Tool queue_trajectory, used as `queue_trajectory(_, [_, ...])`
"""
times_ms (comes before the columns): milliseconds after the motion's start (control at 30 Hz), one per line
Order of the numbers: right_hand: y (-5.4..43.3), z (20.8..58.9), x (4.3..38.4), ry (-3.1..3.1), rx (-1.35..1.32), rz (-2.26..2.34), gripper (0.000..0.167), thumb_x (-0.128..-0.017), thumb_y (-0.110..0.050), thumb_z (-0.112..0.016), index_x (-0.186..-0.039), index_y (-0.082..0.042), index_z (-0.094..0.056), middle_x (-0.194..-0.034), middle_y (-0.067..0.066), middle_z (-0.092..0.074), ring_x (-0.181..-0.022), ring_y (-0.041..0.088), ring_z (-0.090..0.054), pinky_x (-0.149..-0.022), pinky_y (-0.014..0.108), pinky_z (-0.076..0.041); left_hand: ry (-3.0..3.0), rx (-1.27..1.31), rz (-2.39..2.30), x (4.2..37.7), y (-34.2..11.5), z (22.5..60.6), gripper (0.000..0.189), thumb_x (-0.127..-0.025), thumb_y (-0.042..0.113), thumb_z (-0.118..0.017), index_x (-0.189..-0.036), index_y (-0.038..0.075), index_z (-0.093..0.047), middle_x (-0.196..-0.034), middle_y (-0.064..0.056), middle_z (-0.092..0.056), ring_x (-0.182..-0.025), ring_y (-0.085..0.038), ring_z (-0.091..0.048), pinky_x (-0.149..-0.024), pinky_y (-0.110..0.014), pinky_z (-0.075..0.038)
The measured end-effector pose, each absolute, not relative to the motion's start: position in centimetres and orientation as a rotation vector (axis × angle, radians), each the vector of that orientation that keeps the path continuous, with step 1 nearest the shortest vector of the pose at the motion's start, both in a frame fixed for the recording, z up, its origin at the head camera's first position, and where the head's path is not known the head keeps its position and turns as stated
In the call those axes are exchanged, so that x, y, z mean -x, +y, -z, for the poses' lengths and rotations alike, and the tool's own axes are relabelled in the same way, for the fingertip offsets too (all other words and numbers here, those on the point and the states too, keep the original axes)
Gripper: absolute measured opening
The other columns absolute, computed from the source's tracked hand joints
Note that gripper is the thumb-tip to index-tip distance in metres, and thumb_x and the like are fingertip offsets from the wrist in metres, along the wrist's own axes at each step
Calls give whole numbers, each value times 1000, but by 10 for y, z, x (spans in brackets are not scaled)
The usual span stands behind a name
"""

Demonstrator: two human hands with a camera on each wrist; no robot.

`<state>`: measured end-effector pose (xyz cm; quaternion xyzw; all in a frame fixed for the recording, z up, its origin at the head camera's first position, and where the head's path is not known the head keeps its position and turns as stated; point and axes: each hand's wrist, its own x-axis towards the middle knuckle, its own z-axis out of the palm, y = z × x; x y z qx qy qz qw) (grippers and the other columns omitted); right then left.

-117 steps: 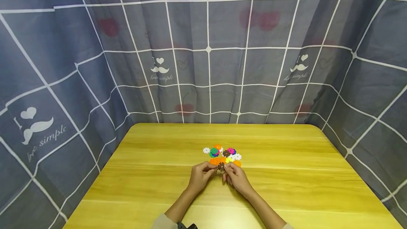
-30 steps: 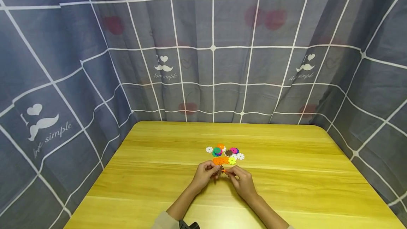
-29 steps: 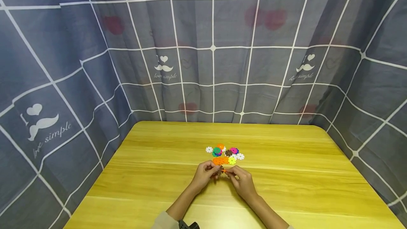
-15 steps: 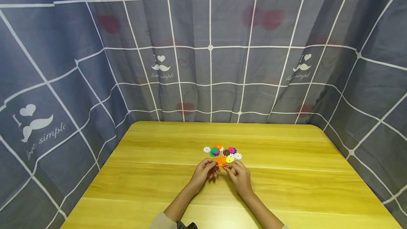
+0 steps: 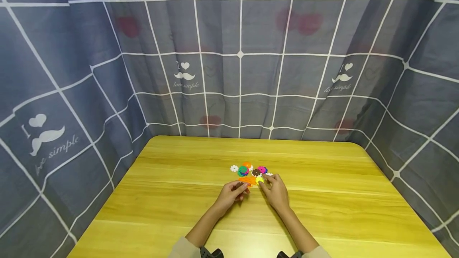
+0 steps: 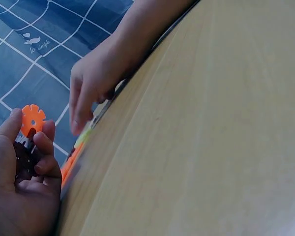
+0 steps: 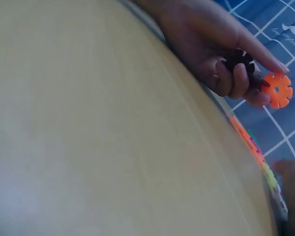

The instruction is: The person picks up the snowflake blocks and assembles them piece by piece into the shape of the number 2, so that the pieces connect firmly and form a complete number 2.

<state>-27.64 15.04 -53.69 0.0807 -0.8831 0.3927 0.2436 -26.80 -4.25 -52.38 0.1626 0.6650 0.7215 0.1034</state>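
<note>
My left hand [image 5: 228, 197] pinches an orange notched snowflake disc [image 6: 29, 116] joined to dark brown discs [image 6: 23, 160], held above the table. The brown ones sit partly hidden among its curled fingers in the left wrist view. Over the near right side of the disc pile, my right hand [image 5: 277, 192] reaches down with thumb and forefinger apart. Its fingertips are right at a yellow disc [image 5: 259, 180] and overlap white discs behind it. Orange discs [image 5: 246, 179] lie just beyond the left hand.
Behind the hands are loose discs: a green one [image 5: 243, 169], a brown one [image 5: 256, 172], a pink one [image 5: 263, 169] and a white one [image 5: 234, 168] at the left. The wooden table [image 5: 172, 194] ends at a checked curtain [image 5: 222, 106].
The orange disc, earlier between both hands beside the brown piece, now stays with the left hand. My right hand has let go and moved forward and right to the pile.
</note>
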Motion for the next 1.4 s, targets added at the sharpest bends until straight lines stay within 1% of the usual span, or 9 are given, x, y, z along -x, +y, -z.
queue_trajectory(100, [151,537,278,-2488,-198,-975,32,-77,-22,-76,-105,-6,-69,-81,1,-51,-63,10,-42,-51,23,-37,1951,-462,-2129,269,-43,524,47,-91,32,-59,-104,-13,-58,-84,-10,-65,-58,-7,-48,-53,-16,-38])
queue_trajectory(167, [151,538,278,-2447,-212,-1015,27,-77,-18,-76,-99,-6,-68,-80,0,-54,-64,11,-47,-52,24,-40,1943,-448,-2137,269,-43,524,47,-90,31,-59,-102,-14,-58,-83,-10,-65,-58,-7,-49,-53,-17,-38])
queue_trajectory(300, [150,538,275,-2265,-275,-1378,15,-79,-11,-73,-90,-5,-64,-75,2,-60,-57,13,-52,-50,23,-44,1940,-440,-2155,270,-44,524,44,-91,31,-58,-95,-13,-59,-81,-9,-65,-57,-8,-48,-51,-17,-37])
queue_trajectory(500, [140,535,264,-1968,-371,-2170,23,-87,-6,-63,-100,10,-53,-68,24,-59,-51,17,-56,-47,29,-50,1921,-456,-2180,269,-46,525,41,-92,30,-57,-96,-11,-60,-81,-8,-65,-59,-8,-49,-51,-17,-38])
queue_trajectory(767, [135,522,255,-1995,-341,-2244,19,-87,3,-59,-103,12,-54,-69,35,-55,-49,19,-56,-46,29,-50,1896,-484,-2175,271,-47,524,45,-93,31,-54,-97,-14,-55,-81,-6,-62,-62,-9,-51,-52,-18,-40])
queue_trajectory(900, [133,514,250,-2031,-360,-2197,18,-87,3,-59,-102,12,-57,-70,34,-55,-50,18,-56,-47,28,-50,1891,-480,-2161,270,-48,523,44,-94,29,-53,-98,-15,-54,-83,-10,-61,-63,-10,-51,-52,-19,-39])
queue_trajectory(1133, [134,522,254,-2027,-345,-2144,19,-87,-3,-61,-102,10,-62,-68,29,-56,-52,21,-55,-47,26,-49,1906,-526,-2102,265,-49,515,42,-97,22,-49,-101,-20,-50,-91,-33,-55,-63,-12,-49,-52,-20,-38])
queue_trajectory(1267, [134,531,258,-2015,-329,-2120,21,-88,-8,-63,-103,7,-63,-66,28,-56,-50,18,-53,-45,24,-47,1927,-551,-2083,259,-49,503,41,-98,20,-48,-101,-21,-50,-92,-36,-53,-64,-13,-49,-54,-20,-39])
queue_trajectory(1400, [133,534,259,-2008,-390,-2084,21,-88,-9,-62,-102,7,-63,-60,19,-57,-47,15,-51,-42,25,-45,1939,-566,-2069,255,-49,497,39,-97,19,-48,-104,-20,-50,-94,-38,-52,-65,-13,-49,-55,-20,-39])
